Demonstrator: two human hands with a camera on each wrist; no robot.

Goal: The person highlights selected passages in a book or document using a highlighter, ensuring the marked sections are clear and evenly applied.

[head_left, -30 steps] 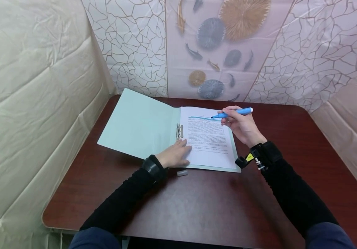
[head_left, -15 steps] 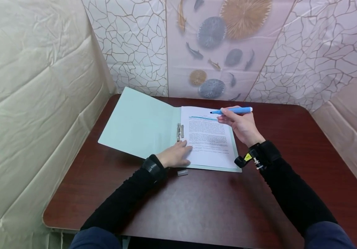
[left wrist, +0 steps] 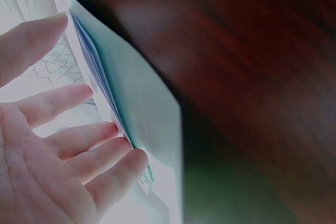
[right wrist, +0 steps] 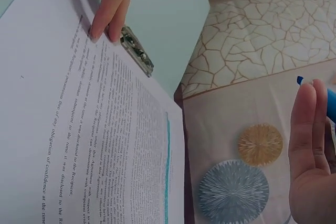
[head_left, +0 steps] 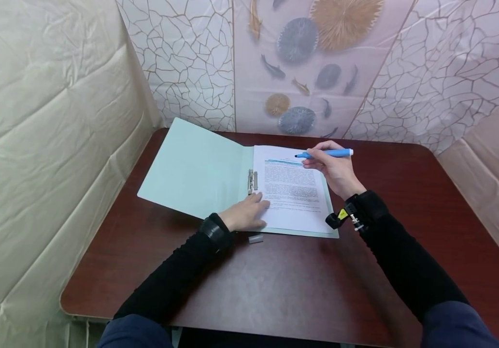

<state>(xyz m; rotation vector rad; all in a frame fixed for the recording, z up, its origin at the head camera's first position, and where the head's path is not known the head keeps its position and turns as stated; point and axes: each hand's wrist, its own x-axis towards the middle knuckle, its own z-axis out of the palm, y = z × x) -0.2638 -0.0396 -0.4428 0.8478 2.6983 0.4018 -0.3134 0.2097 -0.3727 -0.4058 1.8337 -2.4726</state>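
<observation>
A pale green folder (head_left: 197, 169) lies spread on the table, with printed sheets (head_left: 292, 220) on its right side beside a metal clip (head_left: 252, 181). My left hand (head_left: 244, 212) rests on the sheets' lower left part, fingers spread; the left wrist view shows its fingers (left wrist: 79, 140) near the page edges. A blue highlighter (head_left: 338, 152) is pinched between thumb and fingers of my right hand (head_left: 335, 169). Its dark tip points left, seemingly just above the page top. A teal line (right wrist: 168, 166) runs across the text near the top. Much of the highlighter falls outside the right wrist view.
A small grey cap-like piece (head_left: 255, 239) lies on the dark red-brown table (head_left: 275, 285), just below the folder's near edge. Behind the table hangs a patterned backdrop (head_left: 297, 72), and pale cloth (head_left: 58, 169) stands at the left side.
The highlighter's tip has shifted from the right part of the teal line up toward the page top, and the highlighter lies flatter. My left hand stays on the sheets.
</observation>
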